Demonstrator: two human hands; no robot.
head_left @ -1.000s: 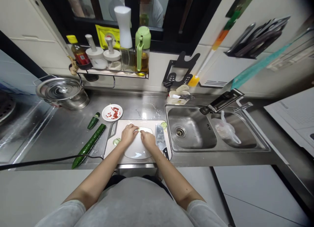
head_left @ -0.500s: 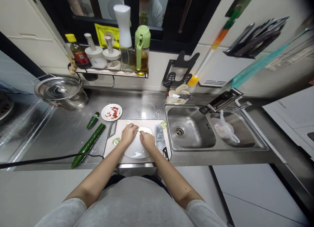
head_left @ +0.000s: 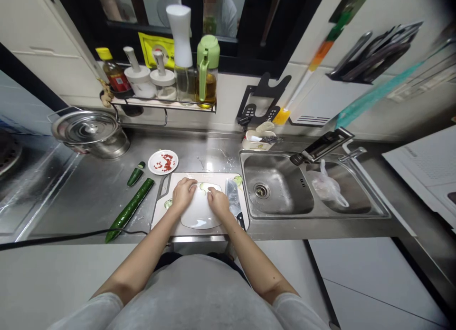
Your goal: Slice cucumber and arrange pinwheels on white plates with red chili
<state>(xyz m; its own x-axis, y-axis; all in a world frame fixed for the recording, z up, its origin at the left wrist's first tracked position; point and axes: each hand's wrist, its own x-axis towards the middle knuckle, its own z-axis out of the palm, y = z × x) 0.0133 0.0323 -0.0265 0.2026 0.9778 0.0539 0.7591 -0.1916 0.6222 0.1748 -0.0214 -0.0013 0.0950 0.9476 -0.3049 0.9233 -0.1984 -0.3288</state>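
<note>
Those cucumber slices are lying on the white plate at lower middle of frame, probably feeling light, bendy and slick, so I'd be edge-pinching, while left hand and right hand are curling beside them, can't tell if gripping anything.

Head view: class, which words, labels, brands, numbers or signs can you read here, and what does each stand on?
No text can be read for certain.
Red label on the yellow-capped bottle: too small and blurred to read.
Yellow packet behind the jars: no words can be made out.
White unit at far right: faint marks, perhaps lettering, too blurred to read.
</note>
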